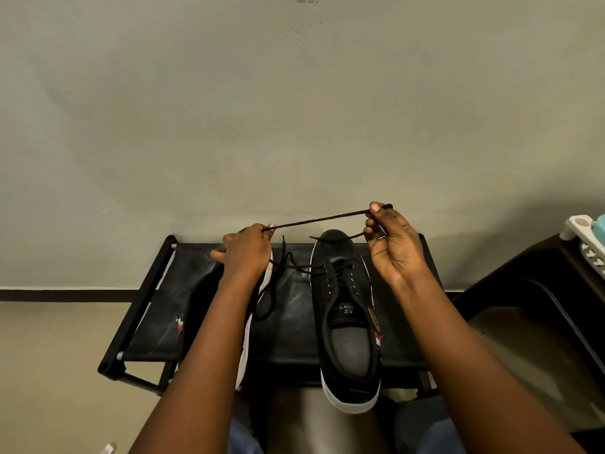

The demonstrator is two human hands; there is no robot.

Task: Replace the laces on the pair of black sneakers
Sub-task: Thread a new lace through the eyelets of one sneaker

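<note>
A black lace stretches taut between both hands above the table. The left hand pinches one end, the right hand the other, fingers curled. Below stands one black sneaker, partly laced; the other sneaker lies beneath the left forearm.

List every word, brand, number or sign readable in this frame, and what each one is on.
"S": large letter on the tongue label of the right sneaker, seen upside down.
Word beside the "S" on that label: too blurred to read.
Small red and white emblem on the left sneaker: no readable letters.
</note>
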